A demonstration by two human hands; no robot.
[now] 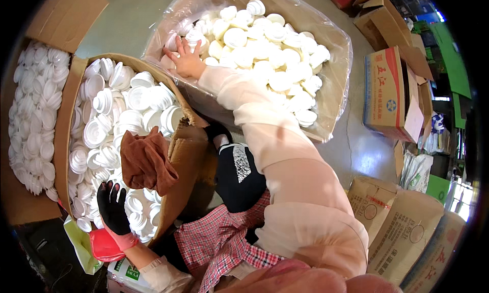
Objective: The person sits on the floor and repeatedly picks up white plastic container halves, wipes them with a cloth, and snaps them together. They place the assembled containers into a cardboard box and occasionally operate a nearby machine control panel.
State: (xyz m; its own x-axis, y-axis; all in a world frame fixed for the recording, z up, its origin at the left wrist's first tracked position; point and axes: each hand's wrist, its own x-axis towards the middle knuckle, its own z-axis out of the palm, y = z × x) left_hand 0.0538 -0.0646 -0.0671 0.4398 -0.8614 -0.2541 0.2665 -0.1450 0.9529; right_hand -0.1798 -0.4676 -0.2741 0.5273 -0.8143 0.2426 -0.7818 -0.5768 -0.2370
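Note:
My left hand (114, 207), in a black glove, lies over the near part of a cardboard box (189, 165) heaped with white plastic lids (135, 121). Its fingers are stretched out and apart, with nothing seen in them. A crumpled brown cloth (148, 160) rests on the lids beyond that hand. My right arm, in a pale sleeve, reaches far forward. Bare and spread, my right hand (187, 62) is at the left edge of a box lined with clear plastic (333, 102), its fingertips by the white and cream lids (265, 48) inside. It grips nothing that I can see.
Another box of white lids (38, 115) stands at the far left. A red pouch (106, 244) is near my left wrist. Several cardboard cartons (384, 87) stand to the right, with flattened-looking cartons (407, 232) at the lower right. Grey floor (364, 155) runs between them.

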